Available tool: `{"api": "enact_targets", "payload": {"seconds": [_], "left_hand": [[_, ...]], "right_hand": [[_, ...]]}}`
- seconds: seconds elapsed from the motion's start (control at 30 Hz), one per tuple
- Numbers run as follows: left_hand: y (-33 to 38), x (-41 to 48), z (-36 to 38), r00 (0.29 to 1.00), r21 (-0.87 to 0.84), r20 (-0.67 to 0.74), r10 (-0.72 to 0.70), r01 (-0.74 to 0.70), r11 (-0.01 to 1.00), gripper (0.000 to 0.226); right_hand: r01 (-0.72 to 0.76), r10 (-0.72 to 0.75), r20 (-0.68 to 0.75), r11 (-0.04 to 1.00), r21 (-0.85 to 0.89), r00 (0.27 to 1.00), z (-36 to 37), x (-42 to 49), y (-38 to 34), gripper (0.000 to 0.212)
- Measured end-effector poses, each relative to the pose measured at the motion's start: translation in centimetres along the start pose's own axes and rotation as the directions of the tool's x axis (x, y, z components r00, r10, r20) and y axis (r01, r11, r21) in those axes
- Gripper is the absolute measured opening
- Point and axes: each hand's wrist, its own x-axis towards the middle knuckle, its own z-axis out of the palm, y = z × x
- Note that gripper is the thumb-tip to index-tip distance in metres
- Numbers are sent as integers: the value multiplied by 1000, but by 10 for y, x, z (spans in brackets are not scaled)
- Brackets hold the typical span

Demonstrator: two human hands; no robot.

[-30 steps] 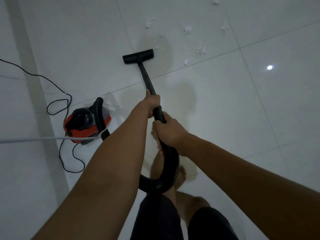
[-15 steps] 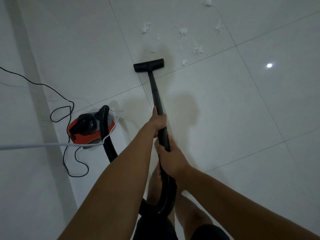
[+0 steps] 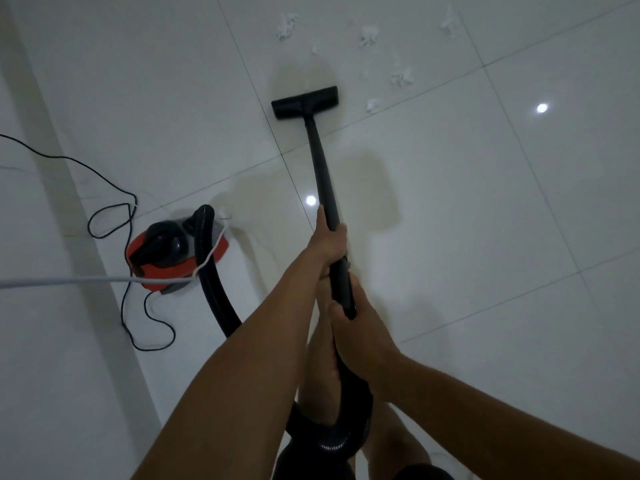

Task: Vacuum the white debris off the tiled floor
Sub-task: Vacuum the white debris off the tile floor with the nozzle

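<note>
Both hands grip the black vacuum wand (image 3: pixel 322 164). My left hand (image 3: pixel 329 240) holds it higher up, my right hand (image 3: pixel 360 327) lower, where the wand meets the ribbed hose (image 3: pixel 214 299). The black floor nozzle (image 3: pixel 304 101) lies flat on the white tiled floor (image 3: pixel 467 220). Several tufts of white debris (image 3: pixel 401 76) lie scattered beyond and to the right of the nozzle, the nearest scrap (image 3: pixel 372 105) just right of it. Another tuft (image 3: pixel 286 26) sits further up.
The red and black vacuum body (image 3: pixel 173 258) stands on the floor to my left, with the hose looping from it behind my arms. A black power cord (image 3: pixel 114 216) coils beside it and a pale cable (image 3: pixel 69 281) crosses from the left edge. My bare legs are below.
The nozzle first drew back toward me, away from the debris. Both hands kept their grip on the wand. The view shifted as I moved.
</note>
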Motion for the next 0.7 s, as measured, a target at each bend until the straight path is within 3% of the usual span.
{"api": "enact_targets", "payload": {"seconds": [0.43,0.7], "left_hand": [[11,25,-2,999,196,-23,28,-23,980,75],[21,52,-1,999,173,-33,38,-31,984,75]], "right_hand": [[-16,13,76,999,36,997,-6,24,-5,62],[-27,29,67,999,-32,997,-13,56,-5,59]]}}
